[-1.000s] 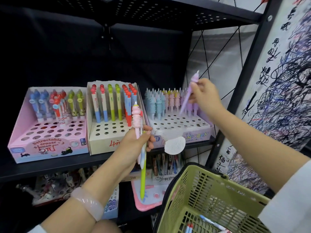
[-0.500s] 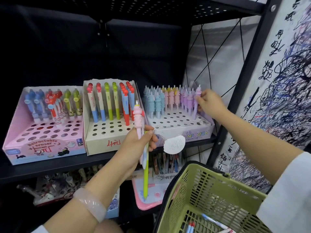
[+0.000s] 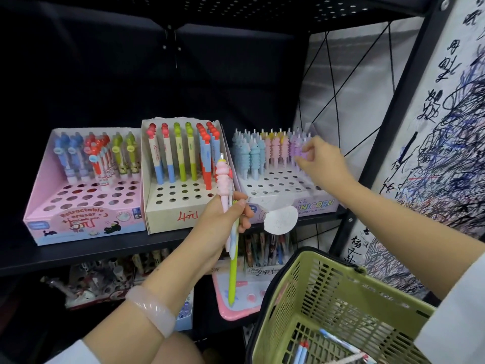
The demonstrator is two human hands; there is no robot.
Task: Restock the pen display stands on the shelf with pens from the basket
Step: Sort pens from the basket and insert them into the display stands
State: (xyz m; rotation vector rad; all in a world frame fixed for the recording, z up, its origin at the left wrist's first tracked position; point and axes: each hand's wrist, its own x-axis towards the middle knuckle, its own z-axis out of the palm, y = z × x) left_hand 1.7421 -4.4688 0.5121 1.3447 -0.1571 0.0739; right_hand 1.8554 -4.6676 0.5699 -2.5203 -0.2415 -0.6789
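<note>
Basket, at 5 o'clock, nearest the camera: green plastic lattice, with a few pens loose on its floor.

Left hand, centre frame: fingers pressed together round two pens held upright, a pink pen with a lumpy soft-looking topper and a green pen hanging below the fist. Both appear light, stiff and smooth in the barrel; judged liable to slip, so the barrel just below the topper is the sound place to hold.

Shelf, beyond: three stands side by side, a pink stand at 9 o'clock, a beige stand at centre and a white stand at 2 o'clock. All show empty front holes.

Right hand, at 2 o'clock, over the white stand: fingertips pinching a purple pen at its topper, in the back row. Seating calls for a straight downward push; neighbouring pens stand close and could tip.
</note>
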